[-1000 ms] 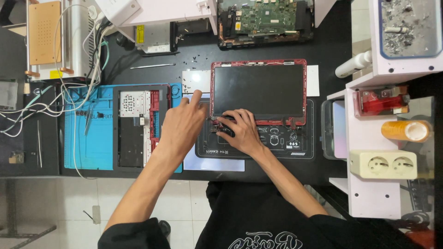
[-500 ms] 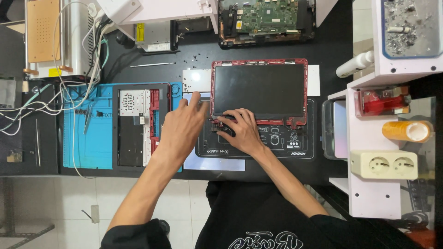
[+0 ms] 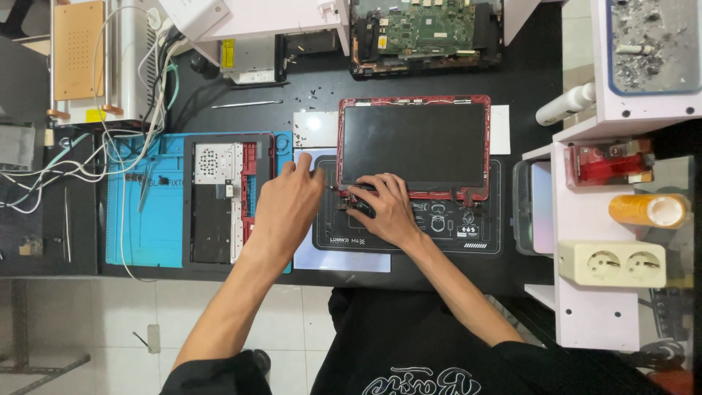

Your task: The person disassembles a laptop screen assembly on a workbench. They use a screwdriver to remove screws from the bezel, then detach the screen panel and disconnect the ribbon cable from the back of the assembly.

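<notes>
Both hands down at the lower left corner of a red-framed laptop screen panel (image 3: 414,144), lying flat with its dark face up on a black work mat (image 3: 479,228) on the dark table (image 3: 526,73). Left hand (image 3: 287,206) flat, palm down, fingers spread loosely, holding nothing, index fingertip just beside the panel's corner. Right hand (image 3: 385,212) curled narrow over the panel's bottom edge, fingertips pinched on something small and dark (too small to tell what). To the left, an opened laptop base (image 3: 219,197) on a blue mat (image 3: 142,219). Beyond the panel, a green circuit board (image 3: 428,29). At right, a white socket block (image 3: 613,264) and an orange cylinder (image 3: 647,211).
</notes>
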